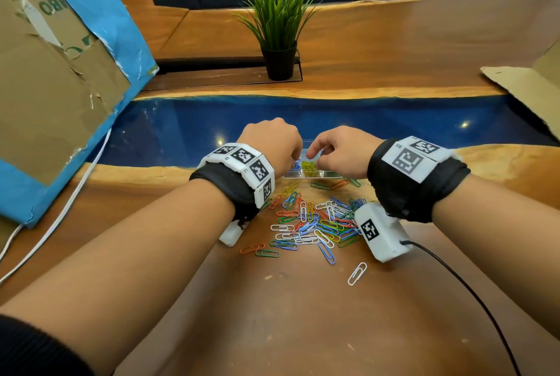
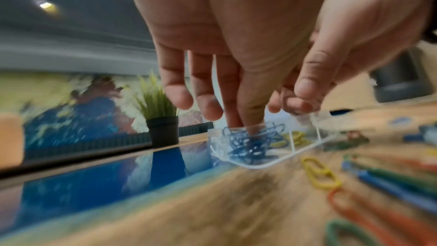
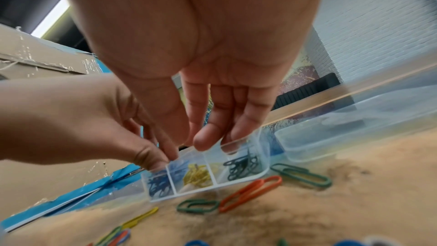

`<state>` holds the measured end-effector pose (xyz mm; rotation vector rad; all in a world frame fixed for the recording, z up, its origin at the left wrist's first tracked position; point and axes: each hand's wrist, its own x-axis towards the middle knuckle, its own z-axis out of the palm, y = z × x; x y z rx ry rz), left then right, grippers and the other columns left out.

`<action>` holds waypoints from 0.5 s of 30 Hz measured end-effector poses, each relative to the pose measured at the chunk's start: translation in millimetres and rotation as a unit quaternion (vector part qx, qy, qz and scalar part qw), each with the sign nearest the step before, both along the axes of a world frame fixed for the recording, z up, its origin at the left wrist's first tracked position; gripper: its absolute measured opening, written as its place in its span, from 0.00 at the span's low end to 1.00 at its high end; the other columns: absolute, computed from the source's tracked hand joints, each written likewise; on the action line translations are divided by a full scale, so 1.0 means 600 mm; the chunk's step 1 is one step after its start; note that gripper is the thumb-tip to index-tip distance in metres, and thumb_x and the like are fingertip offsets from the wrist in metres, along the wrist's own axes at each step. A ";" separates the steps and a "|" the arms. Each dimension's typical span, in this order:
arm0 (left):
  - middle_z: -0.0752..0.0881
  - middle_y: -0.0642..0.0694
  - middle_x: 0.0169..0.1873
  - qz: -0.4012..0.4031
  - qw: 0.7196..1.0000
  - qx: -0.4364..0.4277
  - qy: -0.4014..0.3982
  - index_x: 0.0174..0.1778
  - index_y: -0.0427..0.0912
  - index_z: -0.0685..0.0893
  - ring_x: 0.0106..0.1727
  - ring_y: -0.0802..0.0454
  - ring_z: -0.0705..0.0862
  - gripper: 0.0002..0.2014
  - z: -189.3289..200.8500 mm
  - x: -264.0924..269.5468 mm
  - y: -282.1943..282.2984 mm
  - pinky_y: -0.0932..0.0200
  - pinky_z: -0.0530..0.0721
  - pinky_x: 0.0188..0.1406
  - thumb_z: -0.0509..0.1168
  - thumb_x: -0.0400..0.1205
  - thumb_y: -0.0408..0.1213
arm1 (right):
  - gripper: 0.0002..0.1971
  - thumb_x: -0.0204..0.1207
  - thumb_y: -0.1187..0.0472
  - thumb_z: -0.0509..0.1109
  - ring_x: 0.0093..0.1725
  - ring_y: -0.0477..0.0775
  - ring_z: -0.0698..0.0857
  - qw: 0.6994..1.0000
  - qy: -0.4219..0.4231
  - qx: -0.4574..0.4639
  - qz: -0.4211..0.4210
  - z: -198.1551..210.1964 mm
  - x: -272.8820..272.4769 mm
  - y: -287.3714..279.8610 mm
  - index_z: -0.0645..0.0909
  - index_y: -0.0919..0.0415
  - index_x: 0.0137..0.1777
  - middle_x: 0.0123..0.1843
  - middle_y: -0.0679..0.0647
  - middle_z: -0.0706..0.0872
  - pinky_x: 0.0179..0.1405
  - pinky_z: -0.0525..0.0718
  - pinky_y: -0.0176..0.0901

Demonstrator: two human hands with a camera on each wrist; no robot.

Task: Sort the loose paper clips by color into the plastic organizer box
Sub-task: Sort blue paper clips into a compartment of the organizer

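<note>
Both hands are over the clear plastic organizer box, which sits on the wooden table just past the pile of loose paper clips and near the blue resin strip in the table top. Left hand reaches down w/ fingers extended; in the left wrist view its fingertips dip into the box's left-end compartment among the blue clips, fingers fairly straight & close together. Can't tell if a clip is pinched there, too blurred. Right hand hovers just above the box middle, fingers loosely curved & relaxed; nothing visibly held. Right wrist view shows 3 compartments in the near row: blue clips at left, yellow clips in the middle, dark green clips at right. The clear lid lies on the table just beside the box on its right. Loose clips close to the box front: an orange clip touching a green clip, another green clip further right. The main pile is mixed white, blue, red, green, yellow; one white clip lies apart, nearer the person. A potted grass plant stands well behind, cardboard w/ blue tape at far left.
</note>
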<state>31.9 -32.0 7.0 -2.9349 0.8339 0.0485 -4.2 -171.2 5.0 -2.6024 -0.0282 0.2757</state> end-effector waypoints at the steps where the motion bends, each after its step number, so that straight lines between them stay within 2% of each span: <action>1: 0.85 0.48 0.54 0.012 1.000 -0.027 0.008 0.52 0.56 0.87 0.53 0.44 0.84 0.08 -0.001 0.000 0.003 0.54 0.74 0.41 0.66 0.80 0.45 | 0.12 0.76 0.62 0.65 0.48 0.51 0.79 1.000 -0.003 -0.001 0.000 0.000 -0.001 -0.001 0.84 0.50 0.56 0.48 0.49 0.80 0.46 0.74 0.40; 5: 0.87 0.50 0.53 0.020 0.996 -0.078 0.027 0.53 0.57 0.87 0.53 0.46 0.85 0.09 -0.004 -0.002 0.010 0.53 0.79 0.43 0.64 0.81 0.44 | 0.12 0.76 0.62 0.65 0.45 0.50 0.79 1.000 -0.023 -0.002 0.002 0.001 -0.009 -0.005 0.84 0.50 0.55 0.44 0.47 0.80 0.44 0.72 0.39; 9: 0.84 0.54 0.50 0.019 0.993 -0.115 0.021 0.53 0.57 0.87 0.55 0.49 0.82 0.09 0.004 -0.004 0.019 0.55 0.75 0.44 0.62 0.82 0.43 | 0.10 0.76 0.63 0.65 0.44 0.49 0.78 0.998 -0.053 -0.028 0.007 0.014 -0.017 -0.013 0.84 0.48 0.51 0.38 0.43 0.79 0.44 0.71 0.37; 12: 0.81 0.56 0.45 0.009 0.994 -0.100 0.036 0.52 0.56 0.86 0.54 0.49 0.82 0.08 0.008 -0.011 0.022 0.55 0.76 0.44 0.63 0.81 0.47 | 0.09 0.74 0.63 0.67 0.39 0.47 0.79 0.997 -0.051 -0.063 0.008 0.027 -0.028 -0.027 0.86 0.49 0.44 0.32 0.40 0.79 0.43 0.73 0.37; 15: 0.86 0.52 0.49 0.010 0.996 -0.062 0.066 0.55 0.56 0.86 0.53 0.47 0.84 0.10 0.006 -0.018 0.016 0.54 0.78 0.43 0.62 0.81 0.48 | 0.06 0.72 0.62 0.70 0.36 0.47 0.81 0.993 -0.005 -0.120 0.019 0.032 -0.043 -0.036 0.88 0.53 0.40 0.30 0.43 0.82 0.44 0.82 0.41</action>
